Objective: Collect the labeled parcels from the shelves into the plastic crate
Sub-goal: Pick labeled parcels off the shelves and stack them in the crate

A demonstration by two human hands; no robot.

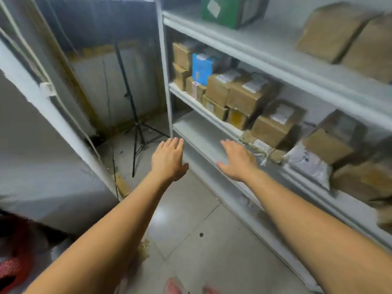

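A white metal shelf unit (212, 115) runs along the right side. Its middle shelf carries several brown cardboard parcels with white labels (248, 96) and a blue box (202, 67). A grey plastic mailer (307, 164) lies further right on a lower shelf. My left hand (168, 159) and my right hand (238, 160) are both stretched forward, fingers straight, palms down, holding nothing. They hover in front of the bare lower shelf, apart from the parcels. A red plastic crate (14, 270) shows at the bottom left corner, only partly in view.
A black tripod stand (135, 115) stands on the tiled floor in the far corner. A second white shelf frame (53, 115) borders the left. A green box (231, 9) and large brown boxes (339, 32) sit on the top shelf. Pink shoes (176, 286) show at the bottom.
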